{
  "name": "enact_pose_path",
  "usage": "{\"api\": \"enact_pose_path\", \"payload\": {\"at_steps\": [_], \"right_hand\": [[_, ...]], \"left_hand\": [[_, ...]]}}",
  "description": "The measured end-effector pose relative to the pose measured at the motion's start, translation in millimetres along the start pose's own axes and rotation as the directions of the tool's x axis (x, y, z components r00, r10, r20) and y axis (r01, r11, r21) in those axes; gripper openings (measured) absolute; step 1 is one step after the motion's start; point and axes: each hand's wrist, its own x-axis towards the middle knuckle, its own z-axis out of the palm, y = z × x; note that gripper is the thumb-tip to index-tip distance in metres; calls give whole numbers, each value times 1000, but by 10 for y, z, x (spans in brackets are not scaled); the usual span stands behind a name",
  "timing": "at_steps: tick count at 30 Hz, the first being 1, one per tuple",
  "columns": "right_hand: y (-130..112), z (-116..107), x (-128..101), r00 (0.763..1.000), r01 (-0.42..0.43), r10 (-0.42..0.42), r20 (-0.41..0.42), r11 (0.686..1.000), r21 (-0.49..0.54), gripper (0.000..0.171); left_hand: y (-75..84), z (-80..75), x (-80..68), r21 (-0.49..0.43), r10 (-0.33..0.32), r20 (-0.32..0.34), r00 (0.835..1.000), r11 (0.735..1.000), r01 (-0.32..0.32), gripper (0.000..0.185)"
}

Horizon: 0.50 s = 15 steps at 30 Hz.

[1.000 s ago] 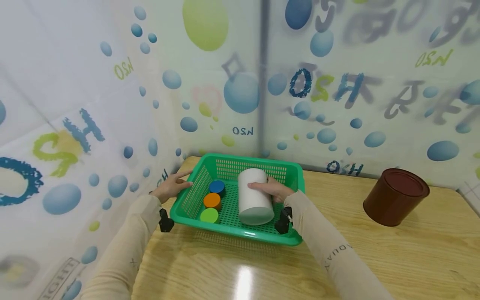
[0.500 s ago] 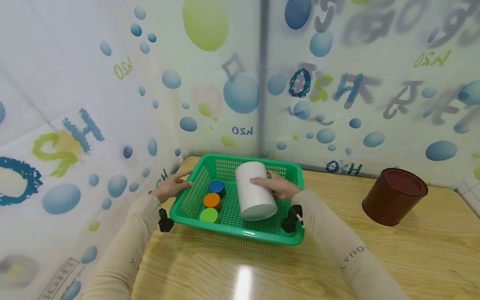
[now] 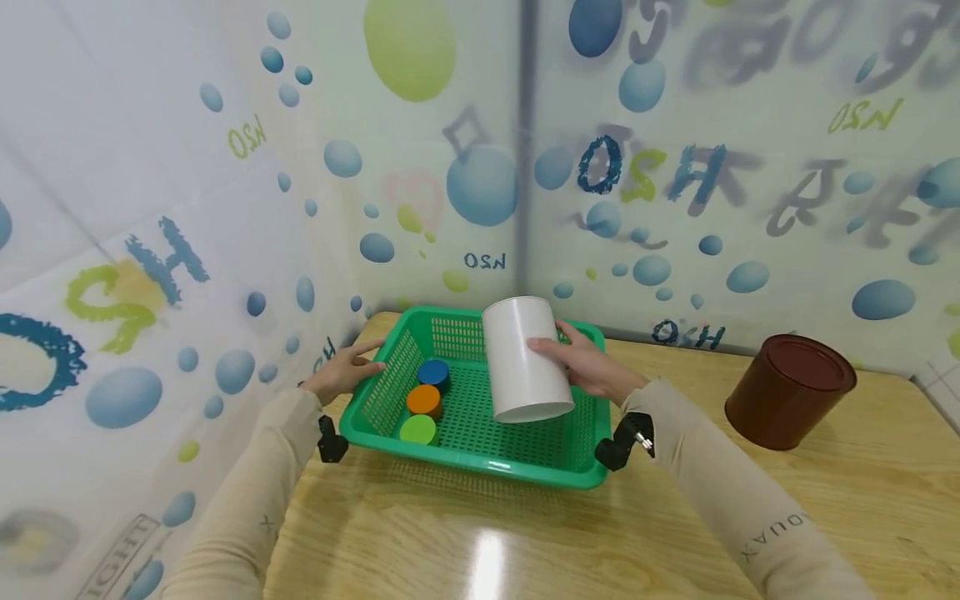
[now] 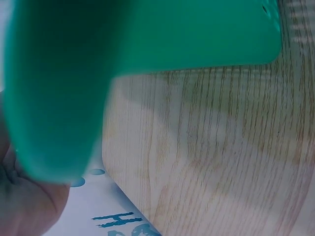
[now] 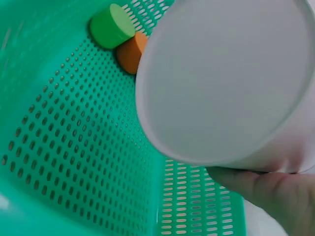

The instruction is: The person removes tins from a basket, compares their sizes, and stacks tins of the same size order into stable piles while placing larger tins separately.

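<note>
Grip (image 3: pixel 588 360) on the right, spread wide, holds a tilted white cylinder (image 3: pixel 523 360).

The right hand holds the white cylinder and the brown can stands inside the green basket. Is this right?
The brown can is outside the green basket: the head view shows it standing on the table. The rest is right.
</note>
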Motion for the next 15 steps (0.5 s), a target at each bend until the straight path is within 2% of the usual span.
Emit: {"api": "enact_pose_path", "payload": {"at_steps": [7, 15], "right_hand": [[-76, -129, -239, 997, 80, -80, 8, 997, 18, 76], [-110, -300, -593, 981, 186, -185, -60, 983, 10, 74]], "left_hand": [[12, 4, 37, -4, -5, -2, 1000, 1000, 5, 60], [-3, 8, 14, 4, -7, -5, 1000, 1000, 7, 60]]}}
